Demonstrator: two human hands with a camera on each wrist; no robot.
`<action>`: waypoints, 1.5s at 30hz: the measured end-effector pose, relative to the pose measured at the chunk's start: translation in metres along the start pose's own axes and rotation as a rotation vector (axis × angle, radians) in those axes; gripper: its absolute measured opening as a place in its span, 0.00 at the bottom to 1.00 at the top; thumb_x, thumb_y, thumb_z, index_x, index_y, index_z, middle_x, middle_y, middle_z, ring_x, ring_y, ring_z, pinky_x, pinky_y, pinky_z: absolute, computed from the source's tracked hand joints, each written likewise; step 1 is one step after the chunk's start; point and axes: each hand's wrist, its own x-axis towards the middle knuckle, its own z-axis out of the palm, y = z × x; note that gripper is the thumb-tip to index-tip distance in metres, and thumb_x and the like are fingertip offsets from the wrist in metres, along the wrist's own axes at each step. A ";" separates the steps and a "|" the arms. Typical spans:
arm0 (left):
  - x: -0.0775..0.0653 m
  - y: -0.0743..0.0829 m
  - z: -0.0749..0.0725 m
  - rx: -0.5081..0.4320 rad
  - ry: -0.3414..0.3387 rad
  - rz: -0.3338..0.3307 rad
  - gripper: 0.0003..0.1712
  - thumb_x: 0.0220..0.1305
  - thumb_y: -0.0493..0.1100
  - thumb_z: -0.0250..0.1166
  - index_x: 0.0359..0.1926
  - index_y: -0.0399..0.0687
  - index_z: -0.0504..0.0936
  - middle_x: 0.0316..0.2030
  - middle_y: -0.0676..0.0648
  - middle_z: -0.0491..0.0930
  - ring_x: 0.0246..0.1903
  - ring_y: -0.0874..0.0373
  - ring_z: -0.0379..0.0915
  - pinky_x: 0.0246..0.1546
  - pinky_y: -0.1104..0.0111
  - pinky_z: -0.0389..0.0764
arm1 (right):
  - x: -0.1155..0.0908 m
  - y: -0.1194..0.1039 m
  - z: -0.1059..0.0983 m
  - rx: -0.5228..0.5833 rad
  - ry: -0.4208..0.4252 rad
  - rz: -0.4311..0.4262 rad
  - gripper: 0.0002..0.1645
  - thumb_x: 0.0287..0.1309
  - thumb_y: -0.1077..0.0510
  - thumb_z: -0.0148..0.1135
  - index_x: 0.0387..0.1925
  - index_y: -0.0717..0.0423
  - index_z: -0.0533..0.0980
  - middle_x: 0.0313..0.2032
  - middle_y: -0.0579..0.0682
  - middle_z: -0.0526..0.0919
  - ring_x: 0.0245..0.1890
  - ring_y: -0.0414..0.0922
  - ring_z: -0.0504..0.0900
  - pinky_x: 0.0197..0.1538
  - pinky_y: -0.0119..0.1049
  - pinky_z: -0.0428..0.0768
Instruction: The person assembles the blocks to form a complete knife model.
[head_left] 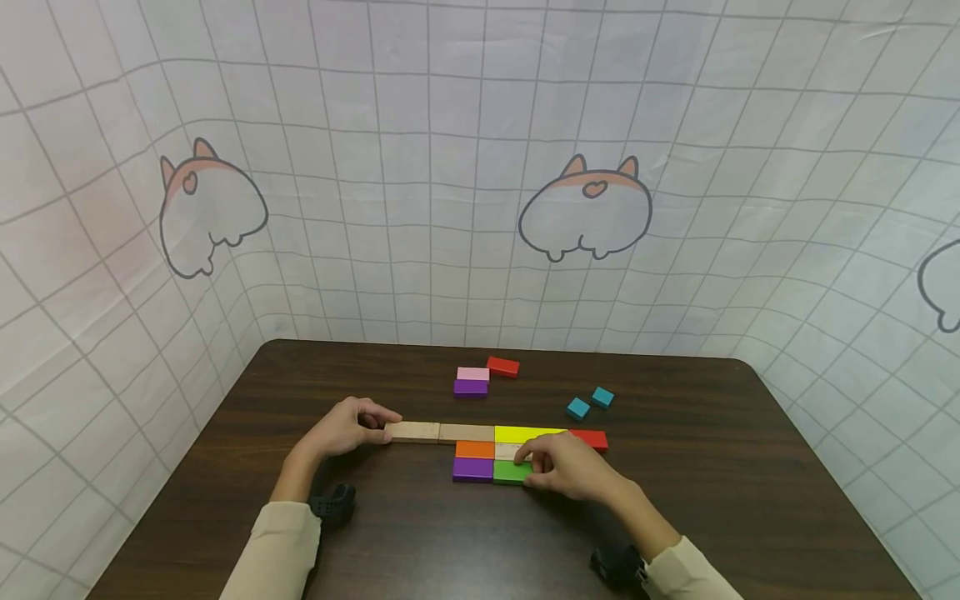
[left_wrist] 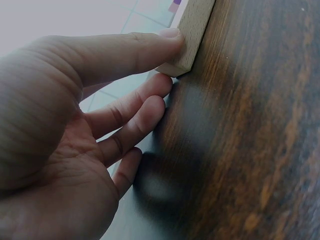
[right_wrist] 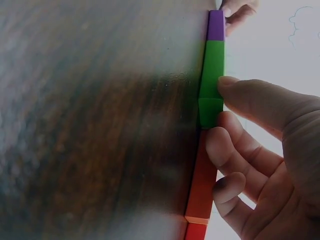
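My left hand [head_left: 347, 429] pinches the outer end of a plain wooden block [head_left: 415, 432] between thumb and fingers. That block heads a row running right through a second wooden block [head_left: 467, 432], a yellow block [head_left: 528, 434] and a red block [head_left: 590, 440]. Below the row lie an orange block [head_left: 475, 450] and a pale wooden block [head_left: 506, 452], then a purple block [head_left: 472, 470] and a green block [head_left: 512, 472]. My right hand [head_left: 570, 467] holds the green block near its right end. In the right wrist view, an orange-red block [right_wrist: 200, 175] lies beside its other fingers.
Behind the row, a pink block [head_left: 472, 374] and a purple block [head_left: 471, 387] sit together, with a red block [head_left: 503, 367] near them. Two small teal blocks [head_left: 578, 408] lie apart to the right. A grid-patterned curtain [head_left: 420, 208] surrounds the dark table [head_left: 420, 542].
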 end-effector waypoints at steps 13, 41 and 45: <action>0.000 0.001 0.000 0.006 0.003 -0.003 0.17 0.61 0.43 0.75 0.51 0.50 0.90 0.41 0.47 0.86 0.37 0.58 0.73 0.39 0.66 0.74 | 0.000 0.000 -0.001 0.037 0.007 -0.024 0.13 0.60 0.57 0.74 0.46 0.51 0.84 0.23 0.39 0.77 0.24 0.33 0.72 0.32 0.29 0.74; -0.001 -0.001 -0.001 0.001 0.006 0.003 0.16 0.61 0.43 0.75 0.51 0.51 0.90 0.40 0.49 0.85 0.37 0.57 0.73 0.40 0.64 0.74 | 0.062 0.003 -0.078 0.136 -0.162 -0.023 0.23 0.63 0.57 0.71 0.59 0.53 0.80 0.38 0.47 0.84 0.37 0.44 0.79 0.42 0.36 0.80; -0.001 -0.001 -0.001 -0.004 0.004 0.006 0.16 0.61 0.44 0.75 0.51 0.50 0.90 0.40 0.49 0.85 0.37 0.57 0.73 0.40 0.65 0.74 | 0.082 0.010 -0.070 0.126 -0.050 -0.014 0.25 0.63 0.55 0.71 0.61 0.52 0.79 0.44 0.51 0.84 0.40 0.45 0.80 0.45 0.37 0.81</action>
